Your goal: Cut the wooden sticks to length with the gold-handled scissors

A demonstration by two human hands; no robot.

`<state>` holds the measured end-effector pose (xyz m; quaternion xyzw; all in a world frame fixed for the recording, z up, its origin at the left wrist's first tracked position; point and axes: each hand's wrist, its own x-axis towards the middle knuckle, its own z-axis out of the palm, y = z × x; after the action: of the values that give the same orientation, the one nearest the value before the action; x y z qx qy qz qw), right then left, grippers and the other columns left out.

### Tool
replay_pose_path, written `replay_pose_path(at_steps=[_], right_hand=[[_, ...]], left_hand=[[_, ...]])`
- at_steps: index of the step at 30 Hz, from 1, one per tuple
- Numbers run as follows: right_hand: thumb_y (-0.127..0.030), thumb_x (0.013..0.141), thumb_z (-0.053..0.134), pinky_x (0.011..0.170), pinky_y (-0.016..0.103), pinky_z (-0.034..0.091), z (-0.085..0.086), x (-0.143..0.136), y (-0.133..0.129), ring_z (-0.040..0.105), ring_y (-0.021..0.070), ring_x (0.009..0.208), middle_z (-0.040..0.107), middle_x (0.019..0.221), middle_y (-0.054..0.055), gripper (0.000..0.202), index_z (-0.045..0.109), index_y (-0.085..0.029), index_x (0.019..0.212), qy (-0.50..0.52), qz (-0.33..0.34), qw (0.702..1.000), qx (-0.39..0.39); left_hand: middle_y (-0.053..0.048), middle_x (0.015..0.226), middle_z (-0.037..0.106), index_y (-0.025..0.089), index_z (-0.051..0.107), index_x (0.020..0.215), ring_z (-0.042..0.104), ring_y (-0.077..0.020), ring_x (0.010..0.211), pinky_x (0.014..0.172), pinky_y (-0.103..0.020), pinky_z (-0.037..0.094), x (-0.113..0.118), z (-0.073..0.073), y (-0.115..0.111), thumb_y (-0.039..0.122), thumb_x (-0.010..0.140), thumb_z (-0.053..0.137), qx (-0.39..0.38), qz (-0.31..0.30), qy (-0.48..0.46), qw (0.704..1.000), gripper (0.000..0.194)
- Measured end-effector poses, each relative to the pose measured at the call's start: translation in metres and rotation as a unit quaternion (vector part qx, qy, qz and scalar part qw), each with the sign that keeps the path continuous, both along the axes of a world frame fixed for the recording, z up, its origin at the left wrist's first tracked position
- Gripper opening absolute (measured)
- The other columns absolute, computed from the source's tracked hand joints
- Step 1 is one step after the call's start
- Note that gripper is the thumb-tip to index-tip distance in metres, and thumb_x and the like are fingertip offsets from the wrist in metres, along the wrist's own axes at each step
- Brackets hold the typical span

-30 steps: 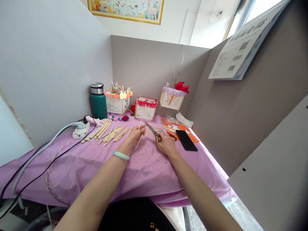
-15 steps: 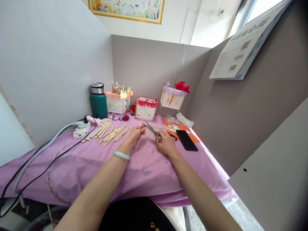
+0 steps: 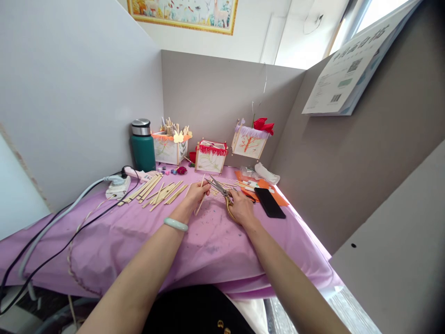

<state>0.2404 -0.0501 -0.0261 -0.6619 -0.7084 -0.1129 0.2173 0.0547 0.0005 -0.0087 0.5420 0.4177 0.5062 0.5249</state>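
Observation:
My left hand (image 3: 197, 195) is closed on a thin wooden stick (image 3: 200, 205), which stands tilted between the fingers. A pair of scissors (image 3: 219, 187) with gold handles is in my right hand (image 3: 241, 207), fingers wrapped round the handles. The blades point up and left, slightly parted, their tips close to my left fingertips and the stick. Whether the blades touch the stick I cannot tell. Left of my left hand, several flat wooden sticks (image 3: 167, 192) lie on the purple tablecloth (image 3: 212, 241). Small wood scraps lie behind the scissors.
A black phone (image 3: 270, 202) lies on orange paper (image 3: 283, 200) at right. Along the back stand a green bottle (image 3: 143, 147), a box of sticks (image 3: 168, 152) and a red-fringed box (image 3: 211, 160). A power strip (image 3: 118, 188) with cables sits at left. A decorated box (image 3: 249, 143) hangs at back right.

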Motion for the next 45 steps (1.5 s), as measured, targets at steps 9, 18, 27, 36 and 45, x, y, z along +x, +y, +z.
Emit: replay_pose_path(at_steps=[9, 18, 27, 36, 45], right_hand=[[-0.039, 0.096, 0.045, 0.079, 0.028, 0.042, 0.0021, -0.0006, -0.0019, 0.062, 0.0206, 0.097, 0.066, 0.11, 0.006, 0.032, 0.058, -0.027, 0.122, -0.02, 0.0, 1.0, -0.004], [-0.039, 0.097, 0.042, 0.08, 0.029, 0.042, 0.0035, -0.0018, -0.0024, 0.064, 0.0211, 0.094, 0.067, 0.108, 0.008, 0.033, 0.059, -0.025, 0.122, -0.022, -0.005, 1.0, -0.013], [-0.041, 0.096, 0.041, 0.072, 0.027, 0.041, 0.0031, 0.0011, 0.0, 0.066, 0.0208, 0.087, 0.072, 0.094, 0.006, 0.033, 0.067, -0.024, 0.106, -0.03, 0.004, 0.999, -0.016], [-0.04, 0.096, 0.043, 0.076, 0.027, 0.043, 0.0012, 0.0008, -0.0013, 0.065, 0.0209, 0.095, 0.069, 0.109, 0.006, 0.033, 0.06, -0.027, 0.121, -0.021, 0.006, 1.0, -0.004], [-0.039, 0.096, 0.041, 0.076, 0.028, 0.042, 0.0033, 0.0003, -0.0022, 0.065, 0.0212, 0.093, 0.069, 0.108, 0.006, 0.033, 0.061, -0.026, 0.119, -0.03, 0.01, 0.999, -0.013]], left_hand=[[0.004, 0.051, 0.048, 0.016, 0.059, 0.072, 0.023, -0.0042, 0.035, 0.04, -0.026, 0.009, -0.0013, -0.0013, 0.0014, 0.031, 0.076, 0.064, 0.015, -0.024, 0.002, 1.0, 0.016], [0.004, 0.049, 0.047, 0.011, 0.069, 0.089, 0.025, -0.0039, 0.036, 0.041, -0.025, 0.01, -0.001, 0.0, 0.0012, 0.032, 0.074, 0.071, -0.006, -0.023, -0.014, 1.0, 0.025], [0.005, 0.049, 0.047, 0.011, 0.069, 0.102, 0.024, -0.0037, 0.035, 0.04, -0.024, 0.008, -0.0009, 0.0019, 0.0011, 0.025, 0.074, 0.069, -0.032, -0.013, -0.03, 0.999, 0.032], [0.005, 0.049, 0.047, 0.015, 0.059, 0.075, 0.023, -0.0033, 0.032, 0.038, -0.025, 0.009, -0.0008, -0.0024, 0.0054, 0.025, 0.078, 0.064, -0.02, -0.041, -0.046, 0.998, 0.012], [0.005, 0.047, 0.046, 0.015, 0.06, 0.075, 0.022, -0.0029, 0.032, 0.038, -0.025, 0.007, -0.0024, -0.0032, 0.0074, 0.025, 0.078, 0.064, -0.028, -0.056, -0.059, 0.996, 0.011]])
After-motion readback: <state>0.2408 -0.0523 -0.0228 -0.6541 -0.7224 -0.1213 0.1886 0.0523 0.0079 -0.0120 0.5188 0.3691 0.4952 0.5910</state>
